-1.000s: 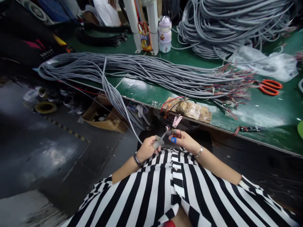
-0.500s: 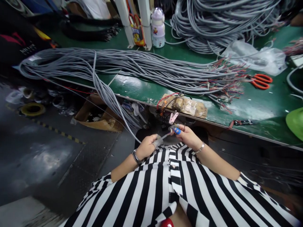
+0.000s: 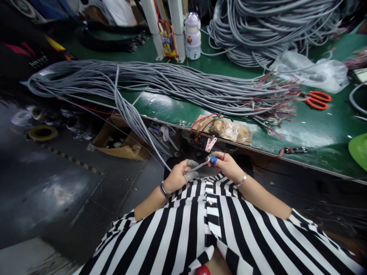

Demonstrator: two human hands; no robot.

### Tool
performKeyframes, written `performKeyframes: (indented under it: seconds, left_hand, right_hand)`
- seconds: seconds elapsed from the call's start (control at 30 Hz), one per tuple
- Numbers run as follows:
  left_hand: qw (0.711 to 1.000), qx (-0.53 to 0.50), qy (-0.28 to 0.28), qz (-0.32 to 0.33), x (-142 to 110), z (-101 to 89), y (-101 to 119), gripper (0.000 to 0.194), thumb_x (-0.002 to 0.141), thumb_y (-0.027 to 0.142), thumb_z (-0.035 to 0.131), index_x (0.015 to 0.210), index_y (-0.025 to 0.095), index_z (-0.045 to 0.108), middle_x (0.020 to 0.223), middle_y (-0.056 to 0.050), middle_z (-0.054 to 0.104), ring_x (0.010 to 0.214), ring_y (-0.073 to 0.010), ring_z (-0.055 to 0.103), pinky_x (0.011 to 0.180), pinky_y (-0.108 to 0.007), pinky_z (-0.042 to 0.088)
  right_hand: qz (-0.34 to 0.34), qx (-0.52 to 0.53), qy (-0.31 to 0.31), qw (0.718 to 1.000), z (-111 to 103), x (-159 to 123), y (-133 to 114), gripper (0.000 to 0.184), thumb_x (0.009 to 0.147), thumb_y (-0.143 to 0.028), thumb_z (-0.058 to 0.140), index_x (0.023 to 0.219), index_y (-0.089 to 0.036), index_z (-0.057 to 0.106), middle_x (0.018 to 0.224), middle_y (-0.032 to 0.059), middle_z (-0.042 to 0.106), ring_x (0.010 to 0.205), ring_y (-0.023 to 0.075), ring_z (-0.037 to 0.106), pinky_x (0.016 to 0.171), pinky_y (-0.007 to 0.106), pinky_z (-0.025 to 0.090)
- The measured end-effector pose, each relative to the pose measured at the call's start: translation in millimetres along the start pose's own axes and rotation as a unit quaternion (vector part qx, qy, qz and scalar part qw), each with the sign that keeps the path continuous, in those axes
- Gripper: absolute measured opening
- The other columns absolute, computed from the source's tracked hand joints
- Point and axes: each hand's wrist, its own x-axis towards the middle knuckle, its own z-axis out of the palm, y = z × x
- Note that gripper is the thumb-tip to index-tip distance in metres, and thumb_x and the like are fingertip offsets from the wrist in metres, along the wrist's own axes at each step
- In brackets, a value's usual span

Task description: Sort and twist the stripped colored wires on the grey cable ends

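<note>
Fingers of the right hand pinch the gray cable at its end, off the counter's near edge. Left hand: fingers parted around it, grip unclear. Keep it straight.

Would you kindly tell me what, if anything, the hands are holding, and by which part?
A gray cable: the right hand pinches it by its end; the left hand is around it farther back, its grip unclear.

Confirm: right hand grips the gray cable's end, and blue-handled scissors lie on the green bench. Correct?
No: the scissors are orange-handled, as the head view shows. The rest stands: the right hand grips the end of the gray cable, and the scissors lie on the green bench.
</note>
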Motion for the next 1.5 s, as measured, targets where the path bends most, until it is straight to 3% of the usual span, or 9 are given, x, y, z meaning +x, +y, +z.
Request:
performKeyframes:
  seconds: [0.1,0.23,0.4,0.63,0.8,0.9,1.0,1.3,1.5]
  left_hand:
    - [0.991,0.045,0.101,0.073,4,1.4,-1,0.037,0.078,0.040,0.069,0.106,0.017,0.061,0.075,-0.001,0.064,0.063,-0.0112,0.059,0.062,-0.023,0.049]
    - [0.918,0.266,0.230,0.186,11,2.4,4,0.021,0.087,0.035,0.059,0.097,0.019,0.067,0.096,-0.008,0.068,0.087,-0.0179,0.065,0.080,-0.029,0.052]
    - [0.891,0.371,0.173,0.199,12,2.0,12,0.021,0.088,0.031,0.053,0.095,0.018,0.068,0.088,-0.009,0.069,0.082,-0.0199,0.065,0.079,-0.031,0.051]
    - [0.990,0.038,0.075,0.117,12,-10.8,14,0.040,0.084,0.054,0.060,0.078,0.015,0.066,0.069,-0.003,0.063,0.063,-0.0119,0.054,0.062,-0.023,0.045]
    - [0.984,-0.161,0.061,0.055,9,-16.2,8,0.050,0.069,0.060,0.072,0.073,0.011,0.063,0.060,0.000,0.055,0.046,-0.0042,0.034,0.044,-0.019,0.026]
    - [0.980,-0.188,0.031,0.050,6,-17.9,7,0.049,0.068,0.057,0.075,0.069,0.010,0.061,0.054,0.003,0.047,0.045,-0.0031,0.030,0.044,-0.018,0.023]
    - [0.981,-0.184,-0.017,0.063,4,-20.4,6,0.045,0.068,0.052,0.077,0.066,0.010,0.059,0.055,0.003,0.047,0.050,-0.0049,0.038,0.050,-0.018,0.030]
    - [0.980,-0.138,-0.112,0.085,6,-30.1,4,0.046,0.073,0.054,0.072,0.071,0.009,0.064,0.061,-0.002,0.056,0.056,-0.0087,0.047,0.057,-0.020,0.039]
    - [0.973,-0.038,-0.184,0.136,11,-30.2,14,0.044,0.082,0.053,0.063,0.078,0.009,0.067,0.069,-0.006,0.062,0.063,-0.0124,0.054,0.062,-0.022,0.044]
  right_hand:
    - [0.015,-0.007,0.001,1.000,-2,1,2,0.034,0.067,-0.047,0.076,0.073,-0.016,0.064,0.059,-0.0002,0.061,0.044,0.0051,0.032,0.043,0.021,0.019]
    - [-0.022,-0.043,-0.027,0.998,1,-4,-3,0.033,0.068,-0.046,0.076,0.072,-0.016,0.062,0.060,-0.0010,0.057,0.052,0.0078,0.042,0.050,0.021,0.031]
    - [-0.078,-0.134,-0.098,0.983,9,-14,-14,0.036,0.074,-0.050,0.071,0.070,-0.016,0.059,0.061,-0.0015,0.052,0.056,0.0096,0.040,0.055,0.025,0.034]
    - [-0.244,-0.188,-0.081,0.948,7,-24,-25,0.027,0.088,-0.043,0.057,0.078,-0.019,0.063,0.069,0.0040,0.059,0.061,0.0148,0.051,0.059,0.029,0.042]
    - [-0.356,-0.291,-0.001,0.888,20,-28,-34,0.021,0.084,-0.027,0.061,0.103,-0.020,0.066,0.089,0.0081,0.066,0.056,0.0131,0.051,0.054,0.029,0.045]
    - [-0.389,-0.352,-0.036,0.851,30,-21,-32,0.048,0.083,-0.020,0.059,0.130,-0.021,0.053,0.108,0.0099,0.067,0.057,0.0114,0.055,0.058,0.028,0.050]
    - [-0.415,-0.385,-0.092,0.819,33,-11,-26,0.049,0.085,-0.016,0.054,0.134,-0.021,0.049,0.119,0.0109,0.065,0.087,0.0174,0.066,0.078,0.031,0.055]
    - [-0.317,-0.227,-0.207,0.897,23,-6,-25,0.020,0.089,-0.033,0.060,0.093,-0.016,0.069,0.087,0.0075,0.070,0.077,0.0150,0.065,0.072,0.025,0.051]
    - [-0.025,-0.015,-0.210,0.977,31,-9,-15,0.032,0.072,-0.044,0.074,0.077,-0.015,0.061,0.064,-0.0015,0.058,0.052,0.0079,0.048,0.049,0.021,0.039]
